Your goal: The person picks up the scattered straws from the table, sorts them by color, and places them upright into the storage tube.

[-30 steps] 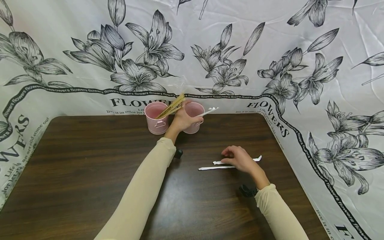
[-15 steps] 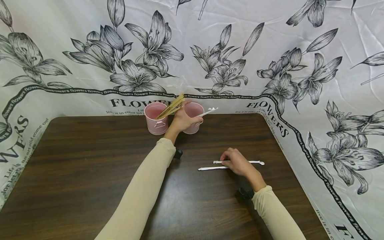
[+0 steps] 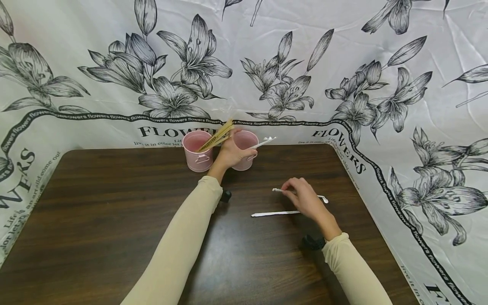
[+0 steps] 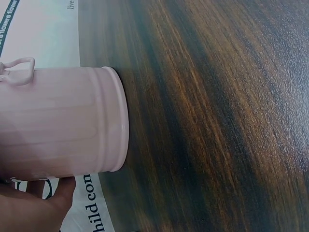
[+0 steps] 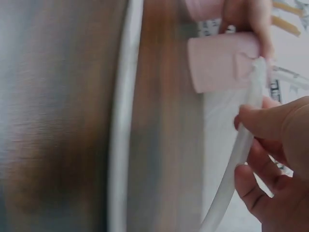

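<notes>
In the head view my left hand [image 3: 232, 153] grips the right-hand pink bucket [image 3: 242, 165] at the back of the table. The same bucket [image 4: 63, 121] lies sideways across the left wrist view, with fingers at its edge. A white straw in a paper wrapper [image 3: 277, 189], its ends crumpled, is pinched between the thumb and fingers of my right hand [image 3: 305, 199]. The right wrist view shows this held straw [image 5: 226, 188] slanting up past the fingertips. A second wrapped straw [image 3: 270, 214] lies on the table just below the right hand.
A second pink bucket [image 3: 197, 161] stands left of the gripped one, with yellow printed sticks [image 3: 217, 137] leaning out of it. White straws [image 3: 264, 142] stick out of the right bucket. Behind the dark wooden table [image 3: 114, 212] hangs a flower-printed cloth [image 3: 236, 63].
My right hand has picked up the farther wrapped straw and moved it away from the nearer one, toward the back. The left hand stays on the bucket.
</notes>
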